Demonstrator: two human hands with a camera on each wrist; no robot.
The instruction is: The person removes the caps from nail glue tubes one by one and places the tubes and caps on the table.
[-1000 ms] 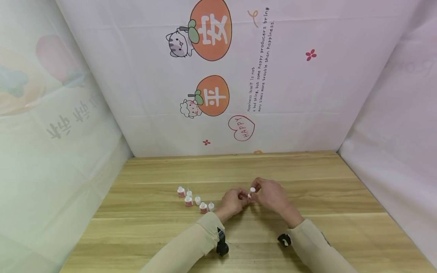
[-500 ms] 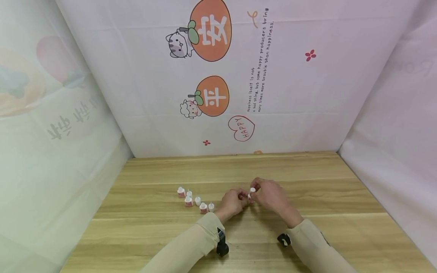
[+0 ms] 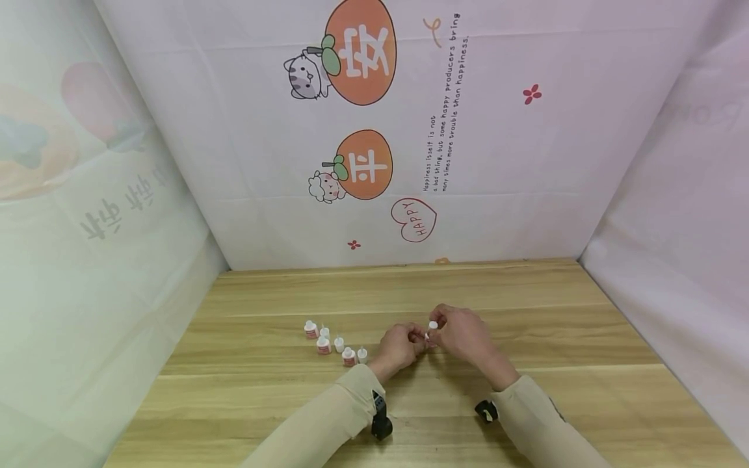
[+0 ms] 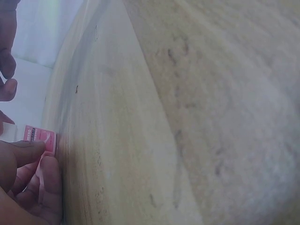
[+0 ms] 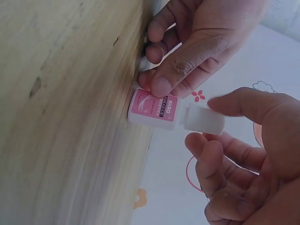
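Observation:
A small nail glue bottle (image 5: pixel 152 110) with a pink label stands on the wooden table between both hands. My left hand (image 3: pixel 400 344) pinches its body between thumb and fingers, low at the tabletop. The bottle's white cap (image 5: pixel 204 119) is between the thumb and fingers of my right hand (image 3: pixel 465 335), which pinches it from above. The cap sits at the bottle's neck; whether it is fully seated cannot be told. In the left wrist view, the left thumb lies over part of the pink label (image 4: pixel 33 133).
Left of the hands stand similar white bottles with pink labels, one farthest (image 3: pixel 311 331), one in the middle (image 3: pixel 324 346) and one nearest (image 3: pixel 348 357). Beside them are small white pieces (image 3: pixel 362 355) with thin stems pointing up. A printed cloth wall (image 3: pixel 497 195) rises behind the table (image 3: pixel 263 403).
Both hands stay in place around the bottle and cap. Only a very slight shift of the fingers at the bottle shows; the other bottles have not moved.

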